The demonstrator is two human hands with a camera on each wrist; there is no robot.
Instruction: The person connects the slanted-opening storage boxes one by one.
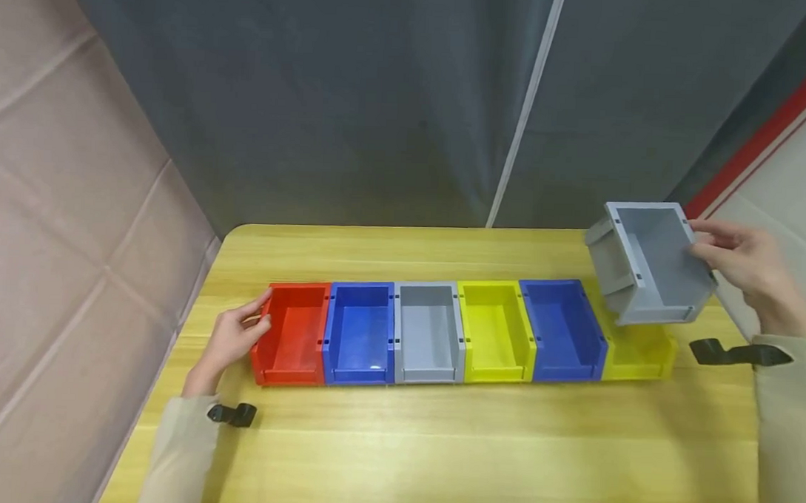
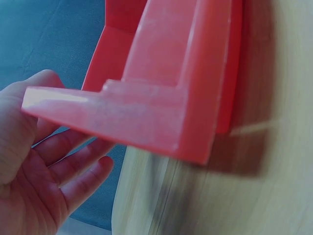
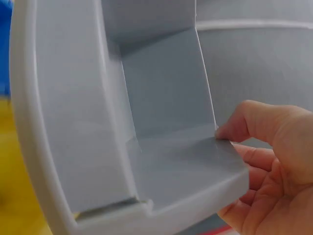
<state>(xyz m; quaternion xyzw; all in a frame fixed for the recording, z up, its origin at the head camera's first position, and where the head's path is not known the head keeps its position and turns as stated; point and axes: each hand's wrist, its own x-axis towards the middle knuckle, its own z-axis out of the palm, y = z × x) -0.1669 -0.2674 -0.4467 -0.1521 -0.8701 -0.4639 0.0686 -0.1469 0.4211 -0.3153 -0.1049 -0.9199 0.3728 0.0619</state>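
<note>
My left hand [image 1: 232, 340] is at the left wall of a red storage bin [image 1: 296, 329], the leftmost in a row on the table. In the left wrist view the red wall lies between thumb and fingers [image 2: 80, 171], pinched near its edge. On the right, my right hand [image 1: 749, 263] pinches the right rim of a grey storage bin [image 1: 669, 253], thumb on one side and fingers on the other. This grey bin is tilted and held above the right end of the row. It partly hides a yellow bin [image 1: 639, 360] beneath.
Between the end bins stand a blue bin [image 1: 360, 331], another grey bin [image 1: 430, 334], a yellow bin [image 1: 496, 332] and a second blue bin [image 1: 563, 331], side by side on the wooden table [image 1: 436, 445]. A dark curtain [image 1: 314, 115] hangs behind the table.
</note>
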